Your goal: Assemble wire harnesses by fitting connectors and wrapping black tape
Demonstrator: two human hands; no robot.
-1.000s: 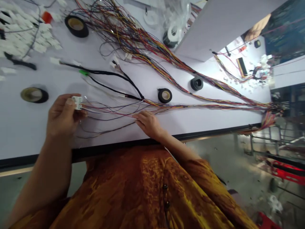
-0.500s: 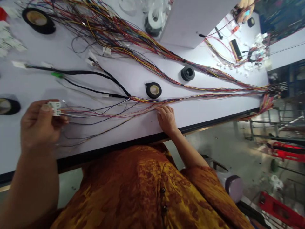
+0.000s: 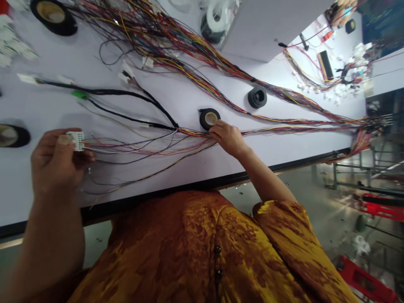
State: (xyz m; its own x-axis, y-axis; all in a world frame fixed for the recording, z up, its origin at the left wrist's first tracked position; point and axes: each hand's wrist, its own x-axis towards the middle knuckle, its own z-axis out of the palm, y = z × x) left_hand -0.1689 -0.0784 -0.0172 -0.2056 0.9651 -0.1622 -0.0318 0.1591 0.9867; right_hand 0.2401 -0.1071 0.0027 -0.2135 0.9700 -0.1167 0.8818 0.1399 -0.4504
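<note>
My left hand [image 3: 55, 162] holds a small white multi-pin connector [image 3: 76, 141] between thumb and fingers, with thin coloured wires [image 3: 126, 147] running from it to the right. My right hand [image 3: 227, 138] lies across a multicoloured wire bundle [image 3: 192, 132], fingers closed around it. The hand is just below a black tape roll [image 3: 208, 118] and appears to touch it. Black sheathed cables [image 3: 126, 96] join the bundle left of my right hand. Part of the bundle is hidden under my fingers.
A grey rubber grommet [image 3: 257, 97] and a large tape roll [image 3: 53, 11] sit among more harness wires on the white table, whose black front edge [image 3: 158, 206] runs below. A co-worker's hand [image 3: 342, 10] shows at a far table. Red crates [image 3: 362, 282] stand on the floor.
My right hand has moved from near the table edge up to the wire bundle beside the tape roll. My left hand keeps the connector. The view has shifted slightly.
</note>
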